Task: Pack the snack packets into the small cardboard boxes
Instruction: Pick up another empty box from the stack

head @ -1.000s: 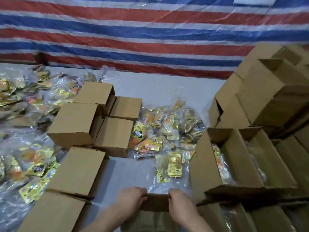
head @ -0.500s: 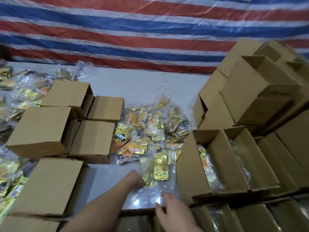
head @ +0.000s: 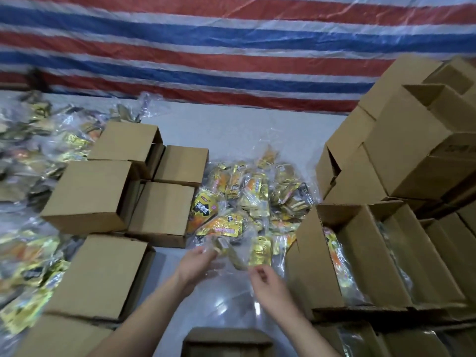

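both hands at near edge of clear bag of snack packets (head: 247, 202), mid tabletop (head: 257, 130). left hand (head: 198, 264) fingers pinch plastic; right hand (head: 265, 279) fingers curled, grip unclear. open box (head: 228, 340) directly below, likely ready for fill.

A pale grey table (head: 247, 130) carried closed cardboard boxes (head: 92, 194) grouped at the left, with a clear bag of yellow snack packets (head: 244, 202) lying at its centre. More bagged packets (head: 31, 161) spread along the left edge. Open boxes (head: 355, 253) stood stacked on the right, and one open box (head: 226, 338) sat at the near edge.
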Demonstrator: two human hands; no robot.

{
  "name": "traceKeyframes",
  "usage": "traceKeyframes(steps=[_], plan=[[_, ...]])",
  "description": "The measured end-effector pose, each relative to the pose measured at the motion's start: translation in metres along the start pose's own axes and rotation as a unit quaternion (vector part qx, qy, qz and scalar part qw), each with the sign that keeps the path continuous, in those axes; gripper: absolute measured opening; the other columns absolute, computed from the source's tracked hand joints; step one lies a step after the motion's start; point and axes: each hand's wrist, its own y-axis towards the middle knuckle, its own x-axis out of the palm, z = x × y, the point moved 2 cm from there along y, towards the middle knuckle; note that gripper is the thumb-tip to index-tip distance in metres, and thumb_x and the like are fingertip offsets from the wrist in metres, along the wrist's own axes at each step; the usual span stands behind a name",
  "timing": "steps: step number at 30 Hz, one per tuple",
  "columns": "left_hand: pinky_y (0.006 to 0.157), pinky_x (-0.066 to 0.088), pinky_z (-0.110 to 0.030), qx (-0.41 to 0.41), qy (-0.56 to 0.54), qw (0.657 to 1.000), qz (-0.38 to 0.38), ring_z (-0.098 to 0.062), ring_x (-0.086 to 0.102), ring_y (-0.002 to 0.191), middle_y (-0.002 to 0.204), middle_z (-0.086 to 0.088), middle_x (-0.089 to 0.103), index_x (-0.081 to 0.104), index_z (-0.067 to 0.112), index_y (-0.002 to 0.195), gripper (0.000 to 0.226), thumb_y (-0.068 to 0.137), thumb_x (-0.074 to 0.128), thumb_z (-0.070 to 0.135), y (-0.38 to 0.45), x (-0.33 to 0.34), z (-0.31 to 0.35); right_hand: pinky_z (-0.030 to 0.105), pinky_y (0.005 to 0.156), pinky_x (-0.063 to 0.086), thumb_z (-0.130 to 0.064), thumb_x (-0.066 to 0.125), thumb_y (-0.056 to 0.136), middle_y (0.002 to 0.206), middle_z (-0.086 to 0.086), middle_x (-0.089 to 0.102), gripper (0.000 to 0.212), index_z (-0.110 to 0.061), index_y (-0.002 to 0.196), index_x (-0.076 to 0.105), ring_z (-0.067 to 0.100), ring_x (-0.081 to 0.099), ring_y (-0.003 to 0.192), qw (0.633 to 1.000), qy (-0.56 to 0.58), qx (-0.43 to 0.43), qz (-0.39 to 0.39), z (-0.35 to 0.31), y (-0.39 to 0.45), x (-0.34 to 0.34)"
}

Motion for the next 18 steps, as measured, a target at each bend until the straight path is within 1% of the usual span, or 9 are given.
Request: traceKeyframes(steps=[1, 3, 6, 9, 11, 13, 15, 17, 18], plan=[[0.078, 0.057, -0.034, 0.026, 0.028, 0.999, 0.006, -0.017, 0.074, 0.085, 0.104, -0.015, 0.074, 0.071, 0.004, 0.103, 0.025, 0.098, 0.057, 0.026, -0.010, -0.005, 0.007, 0.021, 0.074, 0.047, -0.044, 0.053, 0.099, 0.104, -0.012, 0.063, 0.014, -0.032, 0.104, 0.059, 0.003, 0.059, 0.094, 0.999, 0.034, 0.008, -0.004, -0.009, 0.001, 0.002], [0.078, 0.056, -0.032, 0.079, 0.072, 0.994, 0.019, -0.012, 0.073, 0.083, 0.102, -0.016, 0.073, 0.070, -0.001, 0.104, 0.025, 0.096, 0.060, 0.021, -0.030, -0.012, 0.021, 0.028, 0.087, 0.050, -0.052, 0.053, 0.097, 0.115, -0.010, 0.060, 0.032, -0.028, 0.118, 0.057, 0.010, 0.059, 0.104, 0.997, 0.072, 0.008, -0.012, -0.028, 0.006, 0.004], [0.073, 0.050, -0.031, 0.149, 0.093, 0.984, 0.035, -0.013, 0.064, 0.075, 0.093, -0.019, 0.072, 0.072, -0.001, 0.096, 0.020, 0.093, 0.063, 0.016, -0.054, -0.018, 0.041, 0.032, 0.087, 0.047, -0.062, 0.051, 0.093, 0.118, -0.006, 0.058, 0.046, -0.026, 0.121, 0.054, 0.014, 0.056, 0.102, 0.999, 0.024, -0.033, -0.001, -0.056, 0.010, -0.001], [0.067, 0.047, -0.023, 0.208, 0.139, 0.968, 0.029, -0.008, 0.061, 0.071, 0.082, -0.005, 0.073, 0.075, 0.011, 0.089, 0.011, 0.090, 0.068, 0.019, -0.075, -0.020, 0.060, 0.029, 0.089, 0.041, -0.070, 0.049, 0.089, 0.133, 0.001, 0.057, 0.070, -0.016, 0.134, 0.053, 0.017, 0.055, 0.114, 0.996, -0.048, -0.069, 0.008, -0.077, 0.013, -0.011], [0.067, 0.048, -0.026, 0.247, 0.191, 0.950, 0.013, -0.009, 0.059, 0.071, 0.082, -0.005, 0.072, 0.074, 0.011, 0.089, 0.007, 0.089, 0.068, 0.015, -0.082, -0.017, 0.069, 0.031, 0.089, 0.046, -0.083, 0.047, 0.080, 0.132, 0.000, 0.061, 0.087, -0.018, 0.137, 0.053, 0.019, 0.060, 0.115, 0.995, -0.059, -0.069, -0.035, -0.087, 0.011, -0.016], [0.070, 0.048, -0.032, 0.285, 0.192, 0.938, -0.041, -0.010, 0.058, 0.073, 0.083, -0.008, 0.070, 0.072, 0.008, 0.093, 0.011, 0.090, 0.069, 0.018, -0.087, -0.010, 0.076, 0.031, 0.077, 0.050, -0.090, 0.052, 0.063, 0.121, -0.001, 0.066, 0.100, -0.024, 0.137, 0.051, 0.019, 0.068, 0.101, 0.993, 0.025, -0.042, -0.103, -0.097, 0.002, -0.017], [0.073, 0.049, -0.036, 0.326, 0.193, 0.924, -0.053, -0.015, 0.058, 0.073, 0.085, -0.016, 0.067, 0.068, 0.004, 0.093, 0.025, 0.093, 0.067, 0.029, -0.092, -0.001, 0.081, 0.034, 0.071, 0.052, -0.088, 0.065, 0.052, 0.107, -0.002, 0.072, 0.096, -0.028, 0.127, 0.059, 0.020, 0.072, 0.086, 0.969, 0.156, -0.002, -0.193, -0.104, -0.006, -0.017], [0.071, 0.048, -0.044, 0.375, 0.238, 0.896, 0.004, -0.027, 0.056, 0.071, 0.080, -0.019, 0.061, 0.061, 0.003, 0.083, 0.039, 0.094, 0.062, 0.040, -0.094, 0.007, 0.084, 0.034, 0.068, 0.055, -0.086, 0.072, 0.052, 0.096, 0.000, 0.074, 0.082, -0.027, 0.110, 0.074, 0.020, 0.071, 0.081, 0.932, 0.237, 0.012, -0.274, -0.108, -0.013, -0.017], [0.068, 0.045, -0.044, 0.406, 0.288, 0.866, 0.047, -0.029, 0.052, 0.069, 0.072, -0.014, 0.055, 0.054, 0.007, 0.076, 0.043, 0.094, 0.058, 0.046, -0.095, 0.011, 0.085, 0.035, 0.068, 0.056, -0.082, 0.074, 0.055, 0.094, 0.001, 0.074, 0.075, -0.025, 0.103, 0.077, 0.020, 0.071, 0.080, 0.912, 0.279, 0.015, -0.301, -0.108, -0.016, -0.017]])
